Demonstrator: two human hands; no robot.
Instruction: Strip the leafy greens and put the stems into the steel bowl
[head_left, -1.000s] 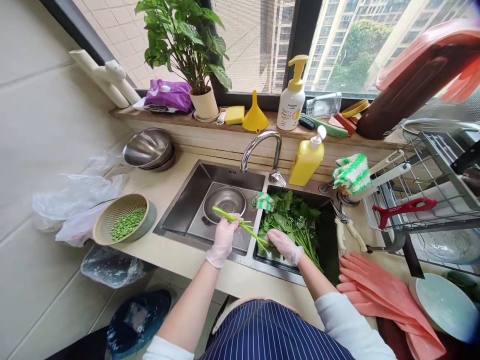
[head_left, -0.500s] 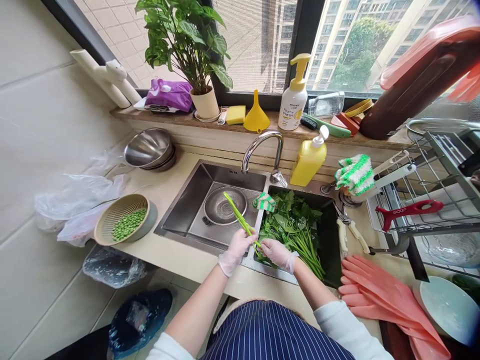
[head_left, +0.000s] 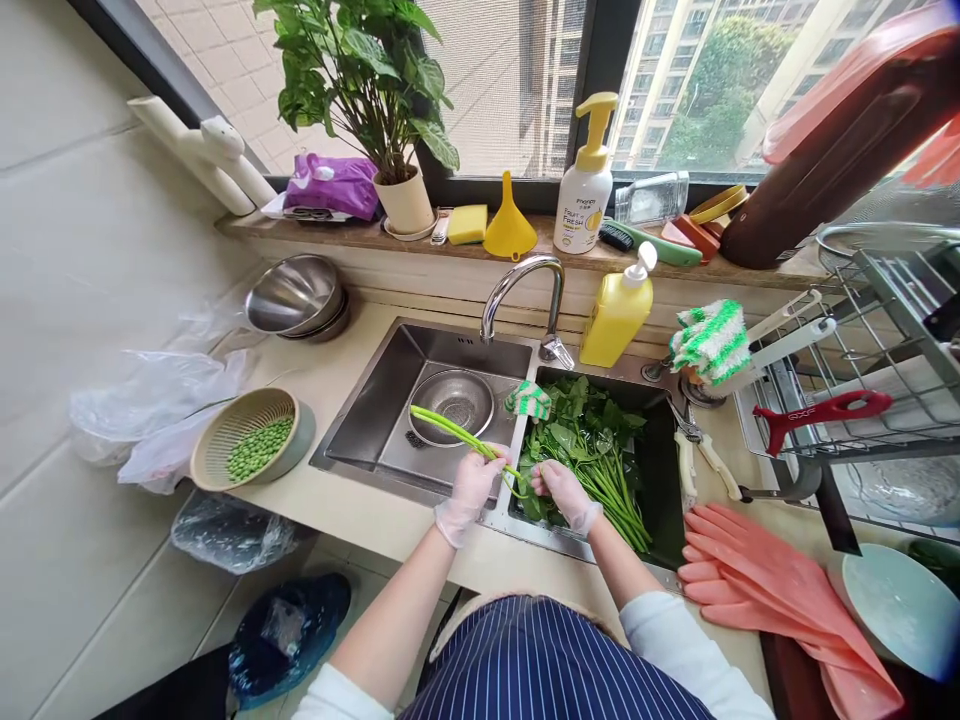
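Note:
My left hand [head_left: 475, 484], in a clear plastic glove, is closed around a few long green vegetable stems [head_left: 444, 424]. The stems point left across the left basin, above a round metal strainer [head_left: 452, 405]; their thin ends come out right of the hand. My right hand [head_left: 564, 493], gloved the same way, is closed with curled fingers just right of those ends, over the right basin. What its fingertips hold is too small to make out. Below and beyond it, leafy greens [head_left: 577, 440] with long stems fill much of the right basin.
A striped green-and-white cloth [head_left: 529, 400] hangs over the sink divider below the faucet [head_left: 555, 300]. Left on the counter stands a bowl of peas [head_left: 259, 448]. To the right lie scissors [head_left: 701, 455] and pink rubber gloves [head_left: 780, 585], beside a dish rack [head_left: 885, 440].
The stems in my left hand have swung lower and further left. My right hand has moved slightly right, opening a gap between the hands.

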